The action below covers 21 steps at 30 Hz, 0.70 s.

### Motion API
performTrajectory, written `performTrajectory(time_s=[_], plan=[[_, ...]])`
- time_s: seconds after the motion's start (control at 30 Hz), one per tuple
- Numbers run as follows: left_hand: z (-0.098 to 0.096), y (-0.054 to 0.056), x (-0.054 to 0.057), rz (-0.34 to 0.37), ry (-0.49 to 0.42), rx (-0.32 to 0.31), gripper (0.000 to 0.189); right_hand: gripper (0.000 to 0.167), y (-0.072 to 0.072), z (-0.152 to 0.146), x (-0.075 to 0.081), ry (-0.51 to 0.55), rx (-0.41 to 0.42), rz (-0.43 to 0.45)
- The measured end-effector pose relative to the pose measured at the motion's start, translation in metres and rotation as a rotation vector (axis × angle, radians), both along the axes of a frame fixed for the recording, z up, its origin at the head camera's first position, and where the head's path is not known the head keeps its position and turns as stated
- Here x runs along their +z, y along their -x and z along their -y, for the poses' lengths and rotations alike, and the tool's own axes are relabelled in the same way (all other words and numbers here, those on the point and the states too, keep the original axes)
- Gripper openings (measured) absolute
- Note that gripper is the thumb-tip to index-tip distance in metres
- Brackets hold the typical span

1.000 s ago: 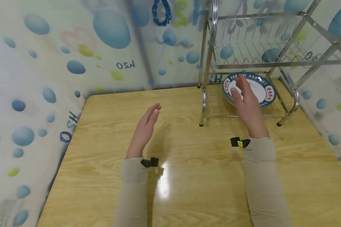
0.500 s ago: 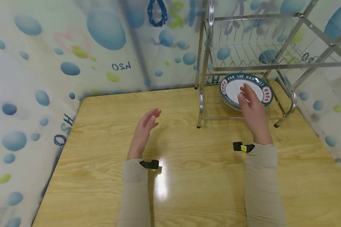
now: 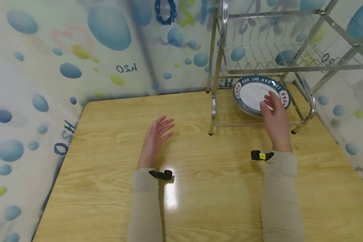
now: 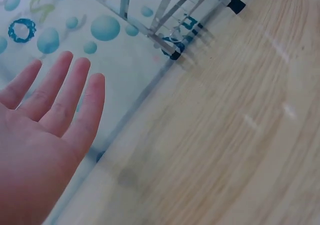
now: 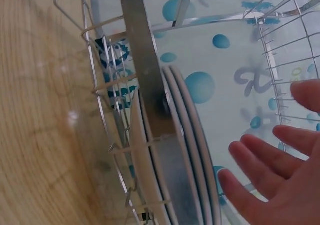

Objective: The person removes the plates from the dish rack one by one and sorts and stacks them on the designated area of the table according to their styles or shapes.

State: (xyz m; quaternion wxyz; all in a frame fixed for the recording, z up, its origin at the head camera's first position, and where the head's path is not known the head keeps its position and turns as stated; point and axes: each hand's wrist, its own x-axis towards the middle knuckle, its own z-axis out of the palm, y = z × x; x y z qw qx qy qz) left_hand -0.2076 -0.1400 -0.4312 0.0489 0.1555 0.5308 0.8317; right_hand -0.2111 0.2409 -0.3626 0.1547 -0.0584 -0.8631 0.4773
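Observation:
Several stacked oval plates (image 3: 252, 95), white with a dark teal lettered rim, lie on the lower shelf of a metal dish rack (image 3: 275, 71). My right hand (image 3: 277, 127) hovers in front of them, overlapping their right side in the head view. Its fingers are loosely bent, and the right wrist view shows the hand (image 5: 280, 180) apart from the plate edges (image 5: 197, 140). To the left, my left hand (image 3: 152, 144) is held above the wooden table (image 3: 199, 188) with nothing in it. Its fingers (image 4: 90, 105) are spread and nearly straight in the left wrist view.
The rack's upper wire shelf (image 3: 260, 50) sits over the plates, and its legs stand on the table near the back right. A wall (image 3: 151, 60) with a blue bubble print runs behind and along the table's sides. Each sleeve carries a small black wrist device (image 3: 161, 174).
My left hand has turned and its fingers have fanned apart. The right hand has drifted slightly right and down, uncovering more of the top plate. The head view has shifted a little.

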Motion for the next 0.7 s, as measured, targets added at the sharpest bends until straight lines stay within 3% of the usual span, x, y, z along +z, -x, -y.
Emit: performTrajectory(time_s=[0.07,0.27,0.5,0.7], plan=[[-0.002,-0.001,0.0,0.006,-0.04,-0.015,0.047,0.051,0.001,-0.002,-0.002,0.018,-0.026,-0.002],[-0.005,0.001,-0.004,-0.007,-0.03,-0.029,0.052,0.046,0.004,-0.01,-0.007,0.051,-0.148,-0.006],[-0.008,0.002,-0.007,0.022,-0.093,-0.071,0.05,0.043,0.008,-0.025,-0.015,0.099,-0.287,-0.003],[-0.018,0.002,-0.011,0.035,-0.07,-0.089,0.051,0.043,0.012,-0.038,-0.017,0.073,-0.373,0.042]])
